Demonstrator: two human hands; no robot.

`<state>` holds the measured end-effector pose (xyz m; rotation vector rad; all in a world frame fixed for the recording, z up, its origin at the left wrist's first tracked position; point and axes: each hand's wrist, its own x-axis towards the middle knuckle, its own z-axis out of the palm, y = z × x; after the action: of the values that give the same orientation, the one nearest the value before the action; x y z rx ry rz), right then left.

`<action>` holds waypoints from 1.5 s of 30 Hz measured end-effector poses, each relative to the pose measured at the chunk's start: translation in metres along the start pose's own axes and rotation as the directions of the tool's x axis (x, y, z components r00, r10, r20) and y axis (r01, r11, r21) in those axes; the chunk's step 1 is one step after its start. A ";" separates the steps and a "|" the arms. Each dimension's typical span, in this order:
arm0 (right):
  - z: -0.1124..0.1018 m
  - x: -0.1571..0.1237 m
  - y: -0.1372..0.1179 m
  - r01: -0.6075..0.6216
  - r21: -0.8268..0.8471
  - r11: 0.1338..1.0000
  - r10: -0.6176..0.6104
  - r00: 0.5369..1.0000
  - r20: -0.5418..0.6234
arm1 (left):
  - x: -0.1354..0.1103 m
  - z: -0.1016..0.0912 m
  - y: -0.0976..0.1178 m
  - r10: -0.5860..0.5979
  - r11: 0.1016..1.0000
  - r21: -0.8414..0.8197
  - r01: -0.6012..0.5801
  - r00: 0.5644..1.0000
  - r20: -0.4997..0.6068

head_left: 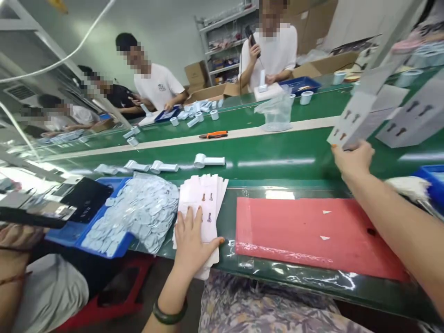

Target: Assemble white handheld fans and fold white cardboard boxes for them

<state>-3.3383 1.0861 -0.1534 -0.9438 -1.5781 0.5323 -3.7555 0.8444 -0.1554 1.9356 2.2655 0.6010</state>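
My left hand [191,243] lies with fingers spread on a fanned stack of flat white printed cartons [190,192] at the bench's front edge. At the far right, my right hand [355,162] grips the lower edge of a white folded box [357,108], which stands tilted and bears small printed pictures. My thumb is on the near face; the other fingers are partly hidden. A similar white box [412,115] stands just right of it. Between my hands lies a red mat [277,226] with two small white triangles on it.
Several pale blue plastic parts [210,160] lie along the green belt [270,159]. Left of the cartons are a bag of light blue discs [149,208] and a blue tray [126,243]. Orange-handled pliers [215,134] and a clear bag [277,111] lie farther back. Co-workers sit opposite and at left.
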 end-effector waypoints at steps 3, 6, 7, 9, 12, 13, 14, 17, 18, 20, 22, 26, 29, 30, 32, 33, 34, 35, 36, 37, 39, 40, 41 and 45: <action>0.070 -0.034 -0.029 -0.388 0.238 0.891 0.335 0.913 0.235 | -0.005 0.008 -0.007 -0.044 0.999 -0.012 0.044 0.998 0.056; 0.151 -0.065 -0.069 -0.608 0.220 0.763 0.463 0.751 0.470 | -0.016 0.006 -0.004 0.049 0.995 -0.093 -0.044 0.997 0.059; 0.175 -0.071 -0.082 -0.661 0.215 0.719 0.490 0.701 0.517 | -0.022 0.005 -0.004 0.106 0.988 -0.118 -0.098 0.992 0.062; 0.207 -0.077 -0.102 -0.741 0.218 0.635 0.533 0.625 0.570 | -0.036 0.000 -0.006 0.246 0.960 -0.157 -0.233 0.967 0.071; 0.217 -0.079 -0.126 -0.808 0.246 0.535 0.567 0.559 0.605 | -0.055 -0.007 -0.014 0.422 0.897 -0.178 -0.405 0.904 0.068; 0.211 -0.081 -0.133 -0.821 0.254 0.511 0.566 0.544 0.620 | -0.059 -0.010 -0.017 0.449 0.881 -0.182 -0.436 0.893 0.035; 0.204 -0.084 -0.142 -0.832 0.257 0.492 0.561 0.528 0.638 | -0.061 -0.015 -0.020 0.451 0.877 -0.179 -0.446 0.893 -0.015; 0.177 -0.105 -0.169 -0.866 0.237 0.441 0.486 0.452 0.748 | -0.059 -0.030 -0.026 0.327 0.922 -0.138 -0.363 0.917 -0.229; 0.169 -0.114 -0.177 -0.874 0.229 0.428 0.442 0.423 0.791 | -0.057 -0.036 -0.027 0.271 0.938 -0.138 -0.317 0.922 -0.277; 0.156 -0.132 -0.189 -0.882 0.222 0.415 0.340 0.376 0.862 | -0.054 -0.043 -0.027 0.179 0.951 -0.193 -0.241 0.940 -0.290; 0.146 -0.148 -0.193 -0.876 0.220 0.429 0.263 0.354 0.897 | -0.054 -0.047 -0.024 0.120 0.928 -0.314 -0.199 0.960 -0.253; 0.127 -0.172 -0.185 -0.866 0.198 0.459 0.127 0.284 0.950 | -0.068 -0.044 -0.014 0.085 0.849 -0.508 -0.144 0.987 -0.137; 0.114 -0.186 -0.183 -0.881 0.200 0.430 0.061 0.249 0.966 | -0.078 -0.041 -0.009 0.059 0.811 -0.582 -0.056 0.998 -0.014; 0.111 -0.189 -0.185 -0.885 0.196 0.423 0.069 0.248 0.966 | -0.080 -0.040 -0.008 0.047 0.800 -0.600 -0.032 0.999 0.010; 0.107 -0.195 -0.188 -0.888 0.173 0.426 0.124 0.247 0.961 | -0.083 -0.039 -0.007 0.042 0.782 -0.623 -0.009 0.998 0.038; 0.106 -0.197 -0.190 -0.886 0.151 0.438 0.163 0.244 0.956 | -0.085 -0.039 -0.005 0.052 0.778 -0.628 -0.009 0.997 0.051; 0.105 -0.200 -0.191 -0.881 0.117 0.458 0.202 0.231 0.952 | -0.087 -0.039 -0.004 0.069 0.777 -0.629 -0.012 0.995 0.066; 0.105 -0.203 -0.192 -0.870 0.077 0.486 0.237 0.216 0.947 | -0.090 -0.039 -0.002 0.091 0.779 -0.627 -0.016 0.992 0.088; 0.105 -0.206 -0.192 -0.856 0.037 0.516 0.265 0.200 0.943 | -0.093 -0.041 0.001 0.118 0.783 -0.621 -0.022 0.986 0.114; 0.105 -0.210 -0.192 -0.838 0.004 0.546 0.287 0.192 0.938 | -0.097 -0.042 0.005 0.158 0.785 -0.619 -0.034 0.976 0.147; 0.106 -0.220 -0.189 -0.817 -0.044 0.575 0.333 0.184 0.925 | -0.106 -0.046 0.013 0.276 0.780 -0.622 -0.064 0.928 0.250; 0.106 -0.225 -0.187 -0.829 -0.068 0.556 0.368 0.172 0.914 | -0.111 -0.047 0.018 0.337 0.774 -0.630 -0.072 0.888 0.313; 0.105 -0.229 -0.185 -0.853 -0.094 0.514 0.409 0.147 0.901 | -0.115 -0.049 0.022 0.390 0.765 -0.641 -0.068 0.840 0.377; 0.101 -0.229 -0.177 -0.951 -0.140 0.274 0.485 0.011 0.875 | -0.122 -0.055 0.029 0.409 0.755 -0.655 0.045 0.748 0.523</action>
<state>-3.4823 0.8166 -0.1760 -1.1510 -1.2853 2.4772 -3.7241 0.7174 -0.1156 1.6594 1.2153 0.5118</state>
